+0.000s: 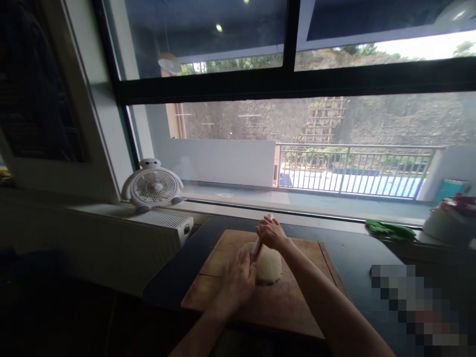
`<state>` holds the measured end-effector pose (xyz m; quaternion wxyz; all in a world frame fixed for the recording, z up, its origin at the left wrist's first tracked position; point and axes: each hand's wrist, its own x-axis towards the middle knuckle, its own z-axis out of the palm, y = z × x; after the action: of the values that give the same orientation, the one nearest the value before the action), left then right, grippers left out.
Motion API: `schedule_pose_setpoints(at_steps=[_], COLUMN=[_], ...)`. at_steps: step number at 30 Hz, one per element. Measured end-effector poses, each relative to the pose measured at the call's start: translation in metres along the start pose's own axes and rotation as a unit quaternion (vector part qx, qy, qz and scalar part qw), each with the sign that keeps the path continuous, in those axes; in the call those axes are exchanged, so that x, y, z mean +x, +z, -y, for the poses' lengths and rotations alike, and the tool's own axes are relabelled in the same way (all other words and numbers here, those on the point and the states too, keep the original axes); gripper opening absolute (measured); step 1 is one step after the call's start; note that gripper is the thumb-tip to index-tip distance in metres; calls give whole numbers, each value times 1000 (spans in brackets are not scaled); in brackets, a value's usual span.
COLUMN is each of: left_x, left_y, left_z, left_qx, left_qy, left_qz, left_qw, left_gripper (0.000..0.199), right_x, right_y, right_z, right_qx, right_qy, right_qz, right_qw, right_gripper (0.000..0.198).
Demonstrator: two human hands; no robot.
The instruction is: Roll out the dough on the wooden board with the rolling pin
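Observation:
A flat round of pale dough (270,267) lies on a wooden board (297,302). Slanting across the dough's left part is a slim rolling pin (258,248). Fingers of my right hand (270,232) are wrapped round its far end, whose tip pokes out above them. My left hand (239,277) is at the pin's near end, beside the dough's left edge. It is blurred by motion, but the pin runs in between its thumb and fingers. The hand covers that end of the pin and part of the dough.
The board rests on a dark table (174,267) against a wide window. A white fan (156,186) stands on the left sill, above a white boxy unit (174,228). At the right sill are a green cloth (390,230) and a white container (448,223). A pixelated patch hides the table's right side.

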<state>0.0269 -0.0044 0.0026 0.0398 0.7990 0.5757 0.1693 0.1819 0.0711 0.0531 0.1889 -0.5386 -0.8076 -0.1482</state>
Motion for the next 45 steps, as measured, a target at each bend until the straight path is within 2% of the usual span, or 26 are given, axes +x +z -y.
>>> schedule_pose_setpoints(at_steps=[4, 8, 11, 13, 15, 17, 20, 22, 25, 27, 31, 34, 37, 40, 43, 45], left_x=[12, 44, 71, 78, 72, 52, 10, -13, -18, 0, 63, 105, 121, 107, 69, 40], left_y=[-12, -24, -34, -37, -34, -25, -7, 2, 4, -1, -17, -26, -29, -23, -8, 4], left_z=[4, 28, 42, 44, 40, 33, 23, 19, 16, 16, 17, 16, 12, 14, 23, 30], left_qx=[37, 67, 83, 90, 93, 85, 56, 42, 47, 59, 70, 71, 69, 62, 57, 59], left_qy=[17, 18, -6, -18, -15, 12, 62, 63, 42, 29, 2, 32, 62, 86, 115, 126], left_qz=[7, 17, -12, -46, -74, -99, -131, -141, -136, -122, -68, -50, -64, -84, -116, -157], left_qw=[999, 997, 996, 995, 993, 991, 988, 987, 989, 990, 995, 996, 994, 991, 985, 978], left_gripper=[46, 36, 31, 34, 38, 40, 43, 46, 50, 50, 42, 30, 29, 34, 39, 44], right_x=[-19, -34, -37, -37, -43, -58, -93, -117, -141, -145, -128, -111, -107, -121, -140, -149], right_y=[-11, -13, -7, -5, -8, -15, -33, -45, -54, -53, -39, -31, -28, -30, -34, -39], right_z=[-21, -36, -40, -41, -40, -39, -40, -44, -54, -61, -70, -70, -65, -52, -33, -20], right_qx=[-18, -39, -44, -41, -35, -27, -19, -16, -6, 4, 3, -11, -26, -37, -46, -60], right_qy=[-1, 12, 32, 43, 43, 32, 5, -14, -50, -52, -5, 26, 34, 27, 20, 14], right_qz=[32, 40, 32, 23, 13, 7, 5, 8, 28, 41, 36, 27, 24, 30, 37, 34], right_qw=[999, 998, 998, 998, 998, 999, 1000, 1000, 998, 998, 999, 999, 999, 998, 998, 998], right_gripper=[28, 26, 28, 33, 43, 47, 38, 32, 27, 26, 35, 44, 44, 35, 30, 36])
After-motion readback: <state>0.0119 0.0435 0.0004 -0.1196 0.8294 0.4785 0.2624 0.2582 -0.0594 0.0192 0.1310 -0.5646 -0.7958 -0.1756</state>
